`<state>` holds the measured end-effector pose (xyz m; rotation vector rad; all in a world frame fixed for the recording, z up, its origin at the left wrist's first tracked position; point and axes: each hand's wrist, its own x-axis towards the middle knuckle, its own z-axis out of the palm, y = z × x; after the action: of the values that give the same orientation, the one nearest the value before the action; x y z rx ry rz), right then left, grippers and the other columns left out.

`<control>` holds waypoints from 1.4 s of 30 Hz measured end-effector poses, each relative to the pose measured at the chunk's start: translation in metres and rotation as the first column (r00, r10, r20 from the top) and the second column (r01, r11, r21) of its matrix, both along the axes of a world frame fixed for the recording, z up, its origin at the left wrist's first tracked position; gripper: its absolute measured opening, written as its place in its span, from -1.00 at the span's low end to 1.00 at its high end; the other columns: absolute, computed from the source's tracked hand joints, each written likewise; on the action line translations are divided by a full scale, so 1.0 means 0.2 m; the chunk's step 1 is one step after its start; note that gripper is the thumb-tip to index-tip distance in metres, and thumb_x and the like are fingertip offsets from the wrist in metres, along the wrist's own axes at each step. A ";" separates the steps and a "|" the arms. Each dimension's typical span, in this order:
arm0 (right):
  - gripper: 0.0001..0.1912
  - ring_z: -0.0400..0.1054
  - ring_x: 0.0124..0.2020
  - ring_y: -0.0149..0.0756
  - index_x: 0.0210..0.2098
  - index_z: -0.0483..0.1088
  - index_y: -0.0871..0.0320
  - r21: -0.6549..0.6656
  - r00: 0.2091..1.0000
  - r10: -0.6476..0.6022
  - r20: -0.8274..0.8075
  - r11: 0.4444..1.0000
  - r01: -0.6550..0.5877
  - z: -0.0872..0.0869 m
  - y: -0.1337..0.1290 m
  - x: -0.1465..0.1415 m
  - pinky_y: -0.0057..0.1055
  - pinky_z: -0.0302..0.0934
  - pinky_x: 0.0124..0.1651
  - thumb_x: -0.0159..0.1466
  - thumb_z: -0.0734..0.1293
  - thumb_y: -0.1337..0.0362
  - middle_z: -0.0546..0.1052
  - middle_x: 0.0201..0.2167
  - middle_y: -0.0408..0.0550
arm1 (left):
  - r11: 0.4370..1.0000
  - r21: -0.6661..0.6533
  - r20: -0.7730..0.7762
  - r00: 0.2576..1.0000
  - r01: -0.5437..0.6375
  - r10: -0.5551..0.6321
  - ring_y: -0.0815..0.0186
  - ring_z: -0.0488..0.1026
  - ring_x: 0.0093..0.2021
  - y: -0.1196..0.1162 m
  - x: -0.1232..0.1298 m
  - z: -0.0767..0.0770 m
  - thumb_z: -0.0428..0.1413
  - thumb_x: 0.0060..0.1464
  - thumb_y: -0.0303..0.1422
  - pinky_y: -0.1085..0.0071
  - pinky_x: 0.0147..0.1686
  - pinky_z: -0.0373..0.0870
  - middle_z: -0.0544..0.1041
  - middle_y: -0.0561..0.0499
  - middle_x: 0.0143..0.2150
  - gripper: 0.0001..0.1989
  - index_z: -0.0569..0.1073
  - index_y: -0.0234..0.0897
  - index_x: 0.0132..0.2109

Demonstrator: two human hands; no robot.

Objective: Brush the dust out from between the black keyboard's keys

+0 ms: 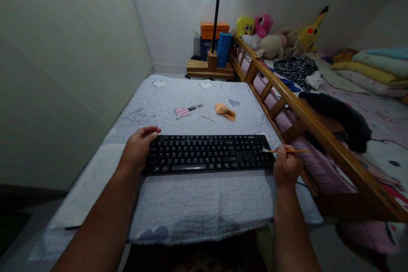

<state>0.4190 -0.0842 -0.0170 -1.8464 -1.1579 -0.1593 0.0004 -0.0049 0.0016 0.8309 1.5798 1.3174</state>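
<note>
Black keyboard (197,153) flat on a pale quilted cover (207,204)

Handling, judged by eye: probably light for its length, a stiff plastic slab that should lift level if taken at both short ends. Case likely smooth, a little slippery to dry fingers; keycaps the delicate part, apt to press down or catch if gripped from above. Best hold: the side edges, clear of the keys. Soft cover beneath may let it slide or rock under a push.

Left hand (137,146): at the upper left corner, thumb extended along that end, fingers partly curled. Whether it pinches the case or merely rests there, cannot tell. Right hand (287,168): thumb and fingers pinch a thin brush (303,151) by its orange handle, pale bristles over the number keys at the right end. Brush slender, likely near weightless; bristles soft by their look.

Appearance: keyboard long and low, lying crosswise in front of the person. Matt black keys, small pale legends; space bar catches a grey sheen. Dust too fine to make out.

Beyond the far edge, well apart from both hands: crumpled orange cloth (225,111), slim dark-gripped tool (194,107), two thin sticks (208,118).
</note>
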 end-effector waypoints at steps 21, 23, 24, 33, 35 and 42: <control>-0.62 0.34 -0.38 -0.14 -0.44 0.34 0.09 0.010 1.000 -0.019 0.020 1.000 0.019 -0.01 -0.03 0.03 -0.27 0.18 -0.23 0.31 0.13 -0.02 0.43 -0.54 -0.06 | 1.000 -0.001 -0.039 0.999 0.007 -0.007 0.27 0.48 -0.28 0.00 0.00 -0.01 0.29 -0.14 -0.28 0.38 -0.27 0.39 0.63 -0.07 -0.13 -0.68 0.58 -0.24 -0.17; -0.63 0.32 -0.41 -0.13 -0.48 0.33 0.08 -0.005 0.997 -0.060 0.038 0.998 0.060 -0.01 -0.03 0.03 -0.26 0.14 -0.27 0.29 0.12 0.00 0.40 -0.57 -0.05 | 1.000 -0.007 -0.041 0.999 0.006 -0.006 0.27 0.48 -0.28 0.00 0.00 -0.01 0.29 -0.14 -0.28 0.38 -0.27 0.39 0.63 -0.07 -0.14 -0.68 0.59 -0.24 -0.17; -0.64 0.31 -0.43 -0.13 -0.50 0.31 0.07 -0.010 0.996 -0.077 0.044 0.997 0.077 -0.01 -0.03 0.03 -0.26 0.12 -0.29 0.28 0.12 0.01 0.38 -0.59 -0.05 | 1.000 -0.007 -0.041 0.999 0.005 -0.005 0.27 0.47 -0.29 0.00 0.00 -0.01 0.29 -0.14 -0.28 0.38 -0.28 0.39 0.63 -0.07 -0.14 -0.68 0.59 -0.24 -0.17; -0.69 0.27 -0.47 -0.19 -0.52 0.31 0.08 0.071 0.994 -0.103 0.025 0.992 0.101 -0.02 -0.07 0.05 -0.29 0.10 -0.33 0.26 0.16 0.08 0.34 -0.62 -0.12 | 1.000 -0.030 -0.047 0.999 -0.003 0.001 0.26 0.46 -0.30 -0.01 0.01 0.02 0.30 -0.20 -0.25 0.40 -0.34 0.37 0.63 -0.05 -0.14 -0.66 0.59 -0.23 -0.19; -0.67 0.32 -0.43 -0.18 -0.48 0.34 0.10 0.116 0.995 -0.095 0.000 0.989 0.094 -0.02 -0.06 0.05 -0.28 0.16 -0.28 0.30 0.16 0.06 0.40 -0.57 -0.10 | 0.999 -0.034 -0.056 0.998 -0.001 -0.001 0.26 0.46 -0.31 -0.01 0.01 0.02 0.30 -0.21 -0.24 0.40 -0.35 0.37 0.63 -0.05 -0.15 -0.65 0.60 -0.23 -0.19; -0.64 0.43 -0.24 -0.14 -0.27 0.43 0.15 0.122 0.998 0.059 0.015 0.991 -0.060 -0.03 0.00 0.05 -0.21 0.29 -0.07 0.37 0.23 -0.02 0.53 -0.32 0.01 | 0.999 -0.040 -0.034 0.999 0.006 -0.007 0.27 0.46 -0.32 0.00 0.01 0.02 0.29 -0.20 -0.24 0.40 -0.37 0.36 0.63 -0.06 -0.15 -0.65 0.59 -0.22 -0.18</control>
<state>0.4286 -0.0837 -0.0225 -1.7034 -1.1836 -0.2026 0.0021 -0.0053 0.0060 0.8370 1.6241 1.2690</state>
